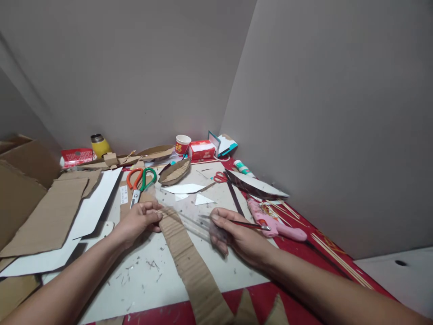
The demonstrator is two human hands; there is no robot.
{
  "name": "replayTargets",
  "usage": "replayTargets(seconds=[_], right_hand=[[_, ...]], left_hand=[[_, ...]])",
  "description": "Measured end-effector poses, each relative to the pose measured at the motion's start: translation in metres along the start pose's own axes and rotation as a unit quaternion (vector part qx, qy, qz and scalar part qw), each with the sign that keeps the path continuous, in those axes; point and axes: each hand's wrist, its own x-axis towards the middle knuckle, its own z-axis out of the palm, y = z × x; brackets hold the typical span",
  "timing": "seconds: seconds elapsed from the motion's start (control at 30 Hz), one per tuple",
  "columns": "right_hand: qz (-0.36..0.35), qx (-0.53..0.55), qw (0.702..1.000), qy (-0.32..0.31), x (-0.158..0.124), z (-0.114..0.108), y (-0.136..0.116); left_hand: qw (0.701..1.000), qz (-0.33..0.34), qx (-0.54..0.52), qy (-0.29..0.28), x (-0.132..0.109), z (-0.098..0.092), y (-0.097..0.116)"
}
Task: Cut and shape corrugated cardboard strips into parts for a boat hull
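My left hand (140,221) is closed, thumb and fingers pinching the top end of a long corrugated cardboard strip (192,271). The strip runs down toward the front edge of the table. My right hand (240,234) is closed around a slim dark pencil (248,224) with a silver end. A clear ruler (194,225), blurred, slants across the strip between my hands; its right end meets my right fingers. Just beyond my left hand lie scissors (135,194) with one orange and one green handle loop.
Cardboard pieces (50,212) and white sheets are stacked at left. A pink glue gun (277,228) lies at right, near thin wooden sticks (341,262). Toward the back are red-handled scissors (220,177), a boat-shaped cardboard piece (176,174), a paper cup (182,145) and a yellow bottle (100,146).
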Motion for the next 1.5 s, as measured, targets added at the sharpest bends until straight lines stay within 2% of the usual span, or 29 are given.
replayTargets(seconds=[0.27, 0.43, 0.53, 0.73, 0.83, 1.0, 1.33, 1.5], right_hand=[[0.020, 0.079, 0.995, 0.050, -0.001, -0.001, 0.001], [0.093, 0.100, 0.991, -0.015, -0.001, -0.004, 0.000], [0.096, 0.084, 0.991, -0.034, -0.003, -0.003, 0.003], [0.073, 0.069, 0.995, -0.028, -0.007, 0.004, 0.005], [0.063, 0.040, 0.997, -0.036, -0.007, 0.003, 0.006], [0.114, -0.010, 0.991, -0.065, -0.008, 0.002, 0.009], [0.126, -0.065, 0.989, -0.037, -0.009, 0.007, 0.008], [0.117, -0.170, 0.977, -0.061, -0.015, 0.009, 0.006]], left_hand=[[0.999, -0.001, -0.033, 0.003, 0.005, -0.003, -0.003], [0.999, -0.005, -0.043, 0.003, 0.008, -0.007, -0.006], [0.999, -0.006, -0.046, -0.001, 0.007, -0.008, -0.008], [0.997, -0.001, -0.077, -0.011, 0.004, -0.002, -0.002], [0.994, -0.003, -0.106, -0.014, 0.004, 0.000, 0.001], [0.991, -0.004, -0.133, 0.012, 0.003, 0.002, 0.001], [0.990, 0.009, -0.140, -0.001, 0.002, 0.006, -0.002], [0.989, 0.020, -0.143, 0.012, 0.002, 0.006, -0.002]])
